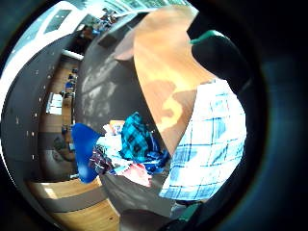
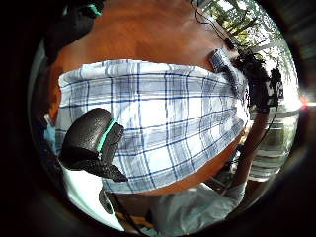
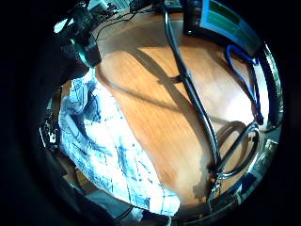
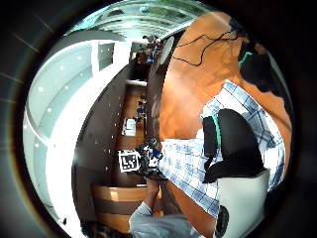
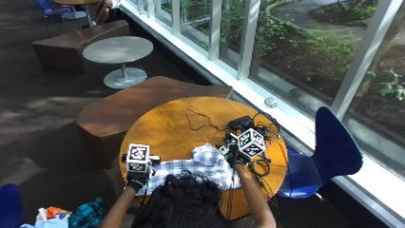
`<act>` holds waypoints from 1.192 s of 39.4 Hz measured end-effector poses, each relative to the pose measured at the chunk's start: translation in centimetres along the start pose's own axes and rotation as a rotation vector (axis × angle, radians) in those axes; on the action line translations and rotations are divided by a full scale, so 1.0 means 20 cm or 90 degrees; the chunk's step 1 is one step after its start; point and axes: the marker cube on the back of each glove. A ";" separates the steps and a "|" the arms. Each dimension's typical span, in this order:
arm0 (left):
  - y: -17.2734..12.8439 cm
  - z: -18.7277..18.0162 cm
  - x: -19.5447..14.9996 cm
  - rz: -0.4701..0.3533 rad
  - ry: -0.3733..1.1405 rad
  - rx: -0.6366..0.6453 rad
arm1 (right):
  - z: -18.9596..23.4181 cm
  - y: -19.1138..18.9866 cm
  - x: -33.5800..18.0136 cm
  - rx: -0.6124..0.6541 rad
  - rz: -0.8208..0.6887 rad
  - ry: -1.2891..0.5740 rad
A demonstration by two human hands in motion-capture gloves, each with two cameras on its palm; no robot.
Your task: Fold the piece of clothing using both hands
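Two gloved hands worked one plaid shirt [image 5: 190, 170] spread on the near part of the round worktop [image 5: 171, 123], just ahead of the person. The left hand [image 5: 136, 180] sat at the shirt's left edge; its fingers [image 2: 91, 140] curled above the cloth, but whether they pinched it I could not tell. The right hand [image 5: 235, 159] was at the far right corner, fingers unclear too. Hands at opposite ends probably meant to keep the cloth taut for a fold. Beyond, black cables [image 5: 202, 121] lay loose.
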 end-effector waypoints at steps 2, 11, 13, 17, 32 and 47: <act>0.08 -0.01 0.00 0.006 -0.011 0.053 | -0.07 0.12 0.03 0.031 0.021 0.025; 0.34 0.12 0.02 0.023 0.064 0.071 | -0.08 0.68 0.19 0.043 0.175 0.161; 0.37 0.19 0.02 0.021 0.088 0.022 | 0.00 0.75 0.24 0.039 0.197 0.180; 0.38 0.30 0.03 0.037 0.145 -0.057 | 0.12 0.79 0.30 0.047 0.221 0.214; 0.25 0.36 0.26 0.085 0.150 -0.110 | 0.00 0.69 0.36 0.202 0.218 0.339; 0.14 0.14 0.43 0.130 0.192 -0.057 | -0.26 0.58 -0.18 0.280 0.047 0.035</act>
